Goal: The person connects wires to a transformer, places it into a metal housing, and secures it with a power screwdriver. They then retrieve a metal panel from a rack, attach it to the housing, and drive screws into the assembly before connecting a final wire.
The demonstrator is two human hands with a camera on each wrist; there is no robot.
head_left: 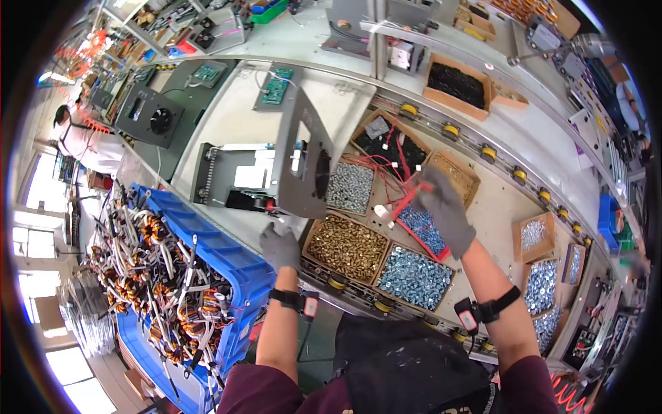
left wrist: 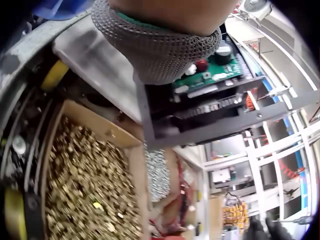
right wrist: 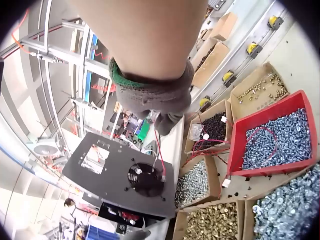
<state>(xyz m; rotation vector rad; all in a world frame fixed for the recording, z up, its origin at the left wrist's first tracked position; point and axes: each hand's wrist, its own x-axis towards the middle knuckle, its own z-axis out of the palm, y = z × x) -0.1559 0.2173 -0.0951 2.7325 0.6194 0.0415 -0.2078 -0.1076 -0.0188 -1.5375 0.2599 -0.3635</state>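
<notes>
My gloved left hand rests by the near lower edge of a dark grey metal chassis, its fingers loosely extended. The left wrist view shows the glove over the chassis, with a green circuit board inside and the fingers hidden. Above a red bin of bluish screws, my gloved right hand has curled fingers, with red at the fingertips. In the right wrist view, a thin red wire runs down from this glove across the black fan on the chassis panel.
Cardboard boxes of brass fasteners, bluish screws and silver screws stand right of the chassis. Red wires lie over a box of black parts. A blue crate holds wired coils at left. Another person stands far left.
</notes>
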